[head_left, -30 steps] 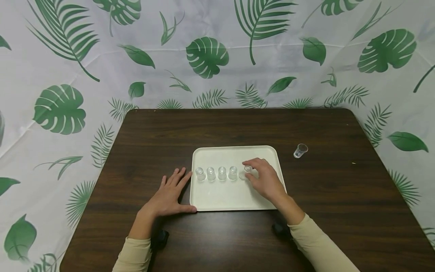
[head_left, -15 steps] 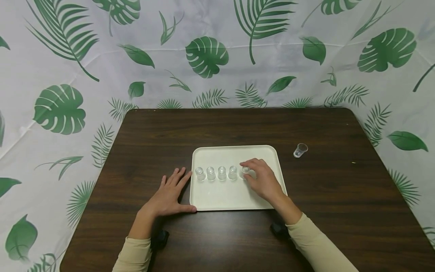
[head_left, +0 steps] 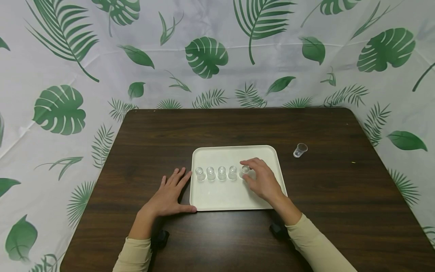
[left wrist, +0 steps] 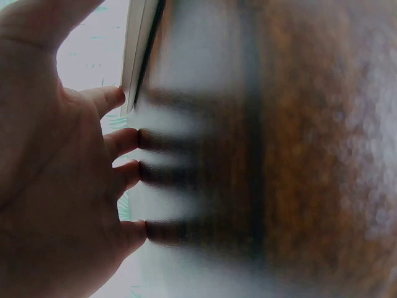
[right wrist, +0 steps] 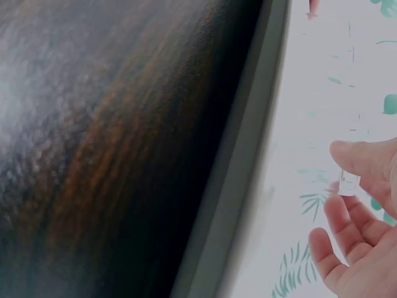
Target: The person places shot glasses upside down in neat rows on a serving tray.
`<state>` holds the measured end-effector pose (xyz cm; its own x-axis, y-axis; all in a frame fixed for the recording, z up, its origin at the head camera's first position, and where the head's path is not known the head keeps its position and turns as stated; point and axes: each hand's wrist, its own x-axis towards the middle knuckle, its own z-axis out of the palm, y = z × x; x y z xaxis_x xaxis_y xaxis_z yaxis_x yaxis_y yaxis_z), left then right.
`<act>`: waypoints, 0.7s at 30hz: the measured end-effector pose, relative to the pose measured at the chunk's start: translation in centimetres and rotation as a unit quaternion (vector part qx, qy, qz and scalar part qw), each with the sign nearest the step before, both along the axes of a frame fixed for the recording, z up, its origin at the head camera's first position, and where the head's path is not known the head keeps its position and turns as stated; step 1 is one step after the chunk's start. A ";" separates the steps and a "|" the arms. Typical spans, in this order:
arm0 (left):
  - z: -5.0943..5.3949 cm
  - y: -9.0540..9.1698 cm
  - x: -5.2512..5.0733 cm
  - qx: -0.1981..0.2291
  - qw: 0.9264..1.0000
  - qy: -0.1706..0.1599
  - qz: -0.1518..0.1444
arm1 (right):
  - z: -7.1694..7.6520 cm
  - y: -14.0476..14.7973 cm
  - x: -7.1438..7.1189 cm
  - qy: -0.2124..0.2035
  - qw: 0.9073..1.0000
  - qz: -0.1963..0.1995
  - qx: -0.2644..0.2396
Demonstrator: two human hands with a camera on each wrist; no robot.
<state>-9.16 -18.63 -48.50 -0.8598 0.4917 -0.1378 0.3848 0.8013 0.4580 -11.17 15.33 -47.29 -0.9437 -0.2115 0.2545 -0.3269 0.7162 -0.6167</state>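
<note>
Several small clear plastic cups (head_left: 222, 173) stand upside down in a row across a cream tray (head_left: 231, 196). At the row's right end, my right hand (head_left: 263, 183) pinches another small clear cup (head_left: 245, 170) between thumb and fingers. In the right wrist view this cup (right wrist: 348, 182) shows between the thumb and fingertips, its wide end partly hidden. My left hand (head_left: 170, 198) lies with spread, straight fingers along the tray's left edge. Its thumb touches the near left corner, and the index fingertip (left wrist: 115, 97) meets the tray's side in the left wrist view.
One more clear cup (head_left: 300, 150) is on the dark wooden table (head_left: 326, 181), right of the tray, its wide mouth visible. A white leaf-print cloth (head_left: 217, 87) hangs behind the table. The tray has a low raised rim.
My right hand has shifted slightly left with the cup, to the right end of the row, then stayed nearly still. The left hand and tray have not moved.
</note>
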 end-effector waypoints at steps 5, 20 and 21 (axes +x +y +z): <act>-0.2 0.0 0.0 0.010 1.000 0.006 -0.001 | 0.4 0.2 0.2 0.005 1.000 -0.001 -0.010; -0.4 -0.1 0.0 0.005 1.000 0.002 0.000 | 3.1 4.9 0.1 0.068 0.984 -0.114 -0.122; -0.4 -0.1 0.0 0.004 1.000 0.002 -0.001 | 3.2 5.5 -0.1 0.073 0.979 -0.132 -0.140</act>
